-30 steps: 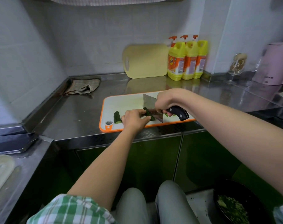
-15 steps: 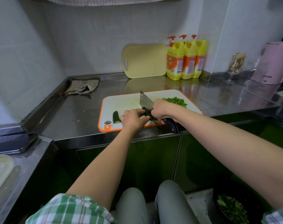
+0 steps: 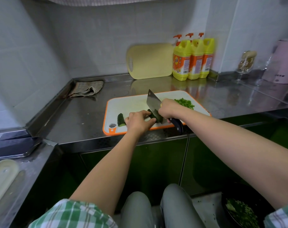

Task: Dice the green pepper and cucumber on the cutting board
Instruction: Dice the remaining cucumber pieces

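1. Head view: we see both our hands working over the cutting board point(image 3: 123, 104), a white board with an orange rim that lies on the steel counter point(image 3: 74, 116).
2. Our right hand point(image 3: 168, 109) grips the cleaver point(image 3: 152, 102) by its black handle point(image 3: 177, 125). The fingers are wrapped around it, and the handle's end sticks out past the board's near edge.
3. The cleaver stands on its edge, tilted, with its tip pointing to the far side of the board. Its lower part meets the cucumber point(image 3: 154, 115) close to the board's near edge.
4. Our left hand point(image 3: 138, 121) holds the cucumber down with curled fingers, just left of the cleaver. The hand covers most of it, so we cannot tell how long this piece is.
5. A cut-off cucumber end point(image 3: 121, 120) lies apart on the board, to the left of our left hand and beside the hole point(image 3: 112, 125) in the board's near left corner.
6. The diced green pepper point(image 3: 185, 103) makes a small heap on the far right part of the board, behind our right hand.
7. Behind the board, a yellow cutting board point(image 3: 150, 61) leans on the tiled wall point(image 3: 90, 38), and three yellow detergent bottles point(image 3: 193, 58) stand just right of it.
8. Far left of the board, a folded cloth point(image 3: 86, 88) lies on the counter in the corner.
9. Far right of the board stand a glass point(image 3: 246, 63) and a pink kettle point(image 3: 284, 61).
10. Lower than the board, at the right, a dark bowl point(image 3: 238, 209) with green chopped bits sits near our knee.
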A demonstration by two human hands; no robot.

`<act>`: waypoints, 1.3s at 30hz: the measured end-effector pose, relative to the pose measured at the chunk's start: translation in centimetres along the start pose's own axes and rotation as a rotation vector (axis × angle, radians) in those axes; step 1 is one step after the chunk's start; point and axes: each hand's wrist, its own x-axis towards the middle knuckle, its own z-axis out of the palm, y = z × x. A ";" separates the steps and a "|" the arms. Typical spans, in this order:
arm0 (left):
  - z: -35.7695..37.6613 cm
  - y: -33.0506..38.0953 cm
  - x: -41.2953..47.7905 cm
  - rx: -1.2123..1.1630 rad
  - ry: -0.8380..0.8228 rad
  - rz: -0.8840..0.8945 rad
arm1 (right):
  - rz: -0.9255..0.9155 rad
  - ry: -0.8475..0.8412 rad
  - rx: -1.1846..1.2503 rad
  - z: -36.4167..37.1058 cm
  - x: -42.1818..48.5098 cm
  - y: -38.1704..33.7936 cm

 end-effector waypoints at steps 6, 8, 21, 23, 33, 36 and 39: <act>-0.1 0.3 -0.2 0.016 -0.039 -0.009 | -0.008 -0.015 -0.014 -1.7 -0.2 1.2; 0.2 0.4 -0.1 0.020 -0.036 -0.020 | -0.033 -0.012 0.019 -2.0 -0.2 1.5; 0.5 0.8 -0.1 0.030 0.001 -0.051 | -0.035 -0.120 -0.052 -2.5 -1.3 1.1; 0.4 0.9 -0.1 0.033 0.006 -0.047 | -0.038 -0.129 -0.083 -2.5 -1.5 0.9; 0.6 1.3 0.0 0.073 -0.015 -0.065 | -0.025 -0.147 -0.017 -4.0 -1.8 1.9; 0.5 1.3 0.0 0.073 -0.016 -0.063 | -0.037 -0.136 0.001 -3.7 -1.7 1.9; 0.5 1.3 -0.1 0.068 -0.018 -0.059 | -0.040 -0.143 0.001 -3.7 -1.7 1.5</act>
